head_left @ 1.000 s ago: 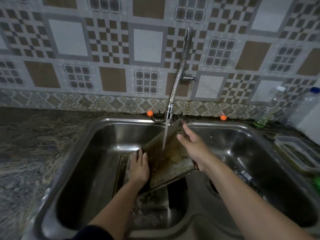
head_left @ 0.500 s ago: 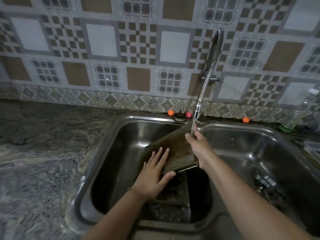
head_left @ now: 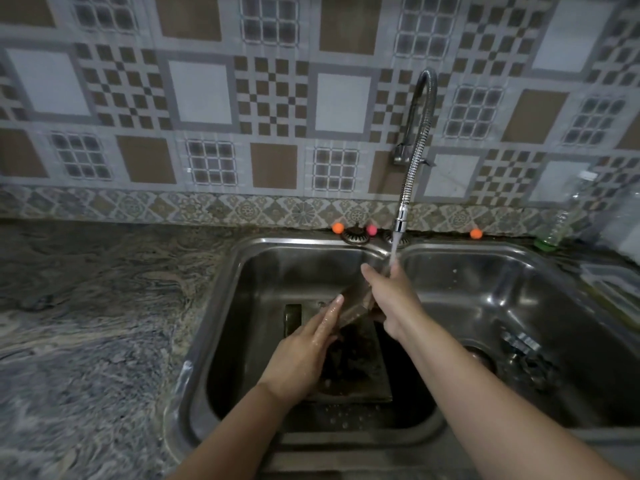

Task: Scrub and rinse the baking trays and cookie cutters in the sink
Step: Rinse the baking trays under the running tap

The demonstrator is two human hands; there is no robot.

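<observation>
Baking tray point(head_left: 353, 303) is held tilted over the left basin of the double sink point(head_left: 221, 299), its upper end up near the divider under the faucet point(head_left: 414, 161). Only a narrow strip of it shows between the two hands; the surface looks brown, stained and wet, blurred w/ motion. A second tray point(head_left: 360, 375) lies flat on the basin floor right below, dark w/ grime and standing water, edges squared.

Water point(head_left: 393, 252) runs from the faucet tip straight down onto the top of the right hand point(head_left: 391, 299) and the tray's upper end.

Right hand: reaches in from lower right, forearm long across the divider, wrist bent down. It grips the tray's right edge; the fingers are curled round it, index finger point(head_left: 367, 270) stretched along the upper rim. Thumb hidden behind the tray.

Left hand point(head_left: 304, 355): comes up from bottom centre, palm turned toward the tray's face. Its fingers point(head_left: 329, 313) are straight and pressed together, flat against the tray's lower left part, wet and glistening. Nothing visible in the palm; can't tell if a scrubber sits under it.

Granite surface point(head_left: 86, 323) spreads left of the sink. Right basin holds a drain and some small metal bits, too dim to identify. A clear bottle point(head_left: 557, 223) w/ green base stands at far right by the patterned tile wall point(head_left: 201, 91).
</observation>
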